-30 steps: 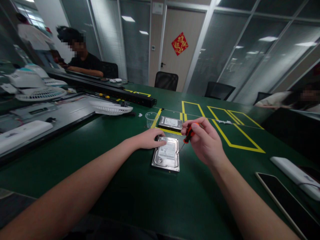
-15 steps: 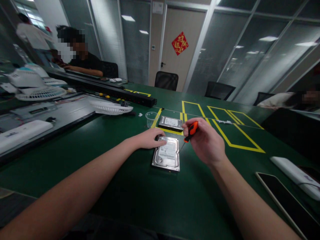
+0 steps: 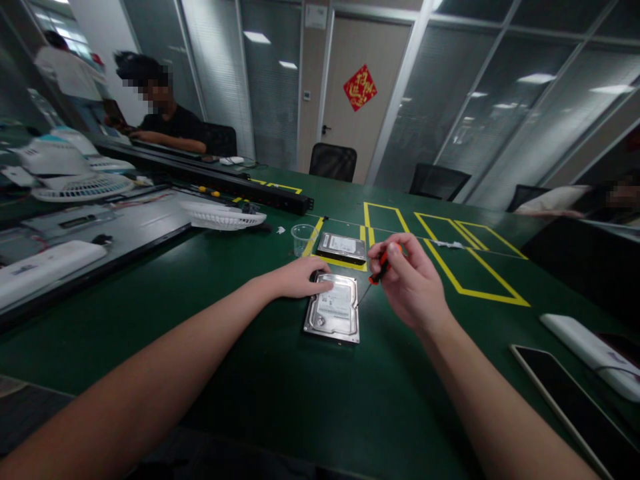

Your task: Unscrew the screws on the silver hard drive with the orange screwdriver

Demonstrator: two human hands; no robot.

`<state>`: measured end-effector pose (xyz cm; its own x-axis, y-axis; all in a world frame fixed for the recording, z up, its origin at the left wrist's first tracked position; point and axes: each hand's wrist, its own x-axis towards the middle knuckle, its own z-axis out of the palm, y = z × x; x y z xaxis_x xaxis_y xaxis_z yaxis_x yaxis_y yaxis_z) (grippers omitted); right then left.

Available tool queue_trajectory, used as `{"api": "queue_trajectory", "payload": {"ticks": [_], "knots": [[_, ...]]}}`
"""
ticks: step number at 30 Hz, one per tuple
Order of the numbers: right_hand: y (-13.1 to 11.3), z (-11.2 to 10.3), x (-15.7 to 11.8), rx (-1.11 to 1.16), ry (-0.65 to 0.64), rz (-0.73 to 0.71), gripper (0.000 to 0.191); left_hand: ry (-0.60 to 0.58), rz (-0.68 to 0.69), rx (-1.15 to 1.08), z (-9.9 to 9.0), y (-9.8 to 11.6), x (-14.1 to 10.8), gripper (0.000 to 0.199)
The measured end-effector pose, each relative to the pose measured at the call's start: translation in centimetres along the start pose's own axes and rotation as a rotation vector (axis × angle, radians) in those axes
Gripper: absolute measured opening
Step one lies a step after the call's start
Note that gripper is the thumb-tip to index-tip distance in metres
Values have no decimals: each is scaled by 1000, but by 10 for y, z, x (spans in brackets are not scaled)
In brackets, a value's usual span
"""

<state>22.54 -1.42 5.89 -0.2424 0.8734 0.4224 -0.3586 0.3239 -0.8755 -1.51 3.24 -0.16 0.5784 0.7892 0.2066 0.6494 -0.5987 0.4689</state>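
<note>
A silver hard drive [image 3: 334,308] with a white label lies flat on the green table in front of me. My left hand [image 3: 306,277] grips its far left corner, with the thumb resting on the top face and the other fingers partly hidden behind the edge. In my right hand [image 3: 411,279] is a screwdriver [image 3: 379,272] with an orange and black handle, pinched between thumb and fingers. Its thin shaft slants down to the left, and the tip meets the drive near its right edge. The screw under the tip is too small to make out.
Behind sits a second hard drive [image 3: 343,247] beside a clear plastic cup [image 3: 303,241]. Yellow tape outlines mark the table. A metal panel [image 3: 150,223] and white fan parts [image 3: 223,216] lie left; a phone [image 3: 570,407] and white device [image 3: 593,353] lie right. Other people sit farther off.
The fingers of my right hand have shifted round the screwdriver handle, and the thumb now covers more of it. My left hand and the hard drive have stayed in place.
</note>
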Motion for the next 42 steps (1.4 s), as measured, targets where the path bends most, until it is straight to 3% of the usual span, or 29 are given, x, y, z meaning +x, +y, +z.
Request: {"api": "queue_trajectory", "payload": {"ticks": [6,14,21,29,42], "knots": [[-2,0,1,98,-58,2,32,3,-3,5,-1,1,0,42],[0,-1,-2,73,-49,14,7,13,9,10,1,0,0,41],[0,2,-3,71,-54,22,2,10,6,2,0,1,0,40],[0,1,0,115,-80,35,35,4,-2,-2,-1,3,0,41],[0,0,-2,96,-45,22,9,18,16,-1,2,-1,1,41]]}}
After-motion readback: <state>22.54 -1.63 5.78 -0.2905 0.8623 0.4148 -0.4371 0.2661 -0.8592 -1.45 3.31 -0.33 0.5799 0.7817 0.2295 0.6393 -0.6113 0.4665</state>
